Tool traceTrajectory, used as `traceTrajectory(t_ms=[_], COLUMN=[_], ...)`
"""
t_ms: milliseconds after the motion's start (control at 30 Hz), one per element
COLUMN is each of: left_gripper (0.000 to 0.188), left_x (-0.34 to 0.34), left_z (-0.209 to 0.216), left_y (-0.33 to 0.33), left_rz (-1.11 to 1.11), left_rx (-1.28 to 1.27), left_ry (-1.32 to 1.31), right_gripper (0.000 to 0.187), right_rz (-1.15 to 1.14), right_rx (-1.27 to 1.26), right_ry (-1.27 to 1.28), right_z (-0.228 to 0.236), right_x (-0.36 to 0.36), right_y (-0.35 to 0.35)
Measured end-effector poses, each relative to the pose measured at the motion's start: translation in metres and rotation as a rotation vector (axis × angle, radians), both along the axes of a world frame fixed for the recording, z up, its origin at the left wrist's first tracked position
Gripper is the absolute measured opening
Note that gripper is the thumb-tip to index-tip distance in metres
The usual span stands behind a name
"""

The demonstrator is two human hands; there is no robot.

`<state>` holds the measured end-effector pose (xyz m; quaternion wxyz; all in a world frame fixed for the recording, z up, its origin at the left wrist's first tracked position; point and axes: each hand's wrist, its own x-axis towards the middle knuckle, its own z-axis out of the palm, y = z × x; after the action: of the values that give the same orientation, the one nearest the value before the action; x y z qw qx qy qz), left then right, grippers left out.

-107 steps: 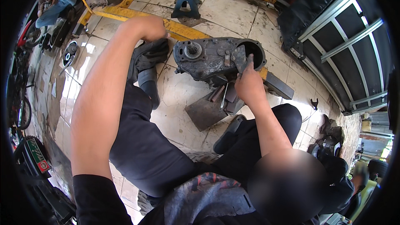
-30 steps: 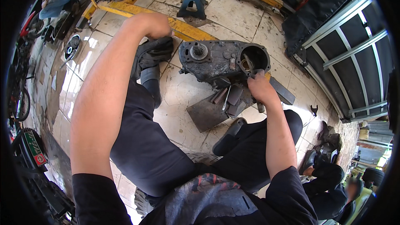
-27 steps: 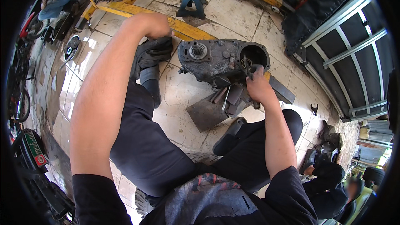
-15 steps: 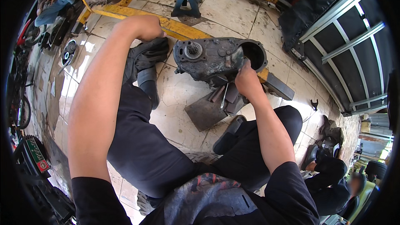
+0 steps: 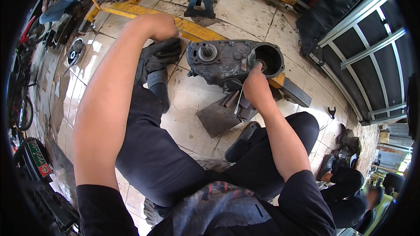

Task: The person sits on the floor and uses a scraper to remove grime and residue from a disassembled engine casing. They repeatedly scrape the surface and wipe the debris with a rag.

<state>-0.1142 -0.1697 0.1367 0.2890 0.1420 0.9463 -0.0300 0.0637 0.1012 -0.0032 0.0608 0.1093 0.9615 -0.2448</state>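
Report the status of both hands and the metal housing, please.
Right hand at opening of metal housing, grip unclear. Left hand by dark bunched material. Housing over yellow beam. Right hand hides part of opening.

Pale floor tiles (image 5: 190,124) (stained, cracked) catch bright glare (image 5: 89,67) toward the left.

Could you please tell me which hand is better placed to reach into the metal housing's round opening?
The right hand, probably: it is at the near left edge of the round opening in the metal housing, while the left hand is out past the other end.
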Motion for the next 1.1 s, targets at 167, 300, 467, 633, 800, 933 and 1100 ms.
traceTrajectory(t_ms=[167, 300, 467, 633, 800, 933, 1100], left_gripper=[0.051, 0.049, 0.048, 0.048, 0.047, 0.048, 0.049], left_x=[-0.004, -0.006, -0.005, -0.005, -0.004, -0.004, -0.003], left_z=[0.001, -0.002, -0.007, -0.002, -0.002, -0.001, 0.002], left_y=[-0.003, 0.001, -0.009, -0.006, -0.006, -0.007, -0.006], left_rz=[-0.010, -0.021, 0.000, 0.011, -0.015, -0.025, -0.015], left_rx=[-0.027, -0.013, -0.030, -0.031, -0.031, -0.036, -0.039], left_ry=[-0.042, -0.012, 0.011, 0.001, 0.016, 0.013, 0.011], right_gripper=[0.064, 0.065, 0.065, 0.064, 0.064, 0.063, 0.061], right_rz=[0.025, -0.006, 0.021, 0.037, 0.076, 0.073, 0.044], right_rx=[0.072, 0.049, 0.107, 0.196, 0.182, 0.167, 0.181], right_ry=[-0.038, 0.011, -0.106, -0.157, -0.096, -0.085, -0.086], right_z=[0.004, 0.005, 0.028, 0.019, 0.007, -0.001, -0.009], right_x=[-0.003, -0.010, 0.007, 0.007, 0.010, 0.011, -0.002], right_y=[-0.008, -0.005, -0.022, -0.007, -0.006, -0.006, -0.017])
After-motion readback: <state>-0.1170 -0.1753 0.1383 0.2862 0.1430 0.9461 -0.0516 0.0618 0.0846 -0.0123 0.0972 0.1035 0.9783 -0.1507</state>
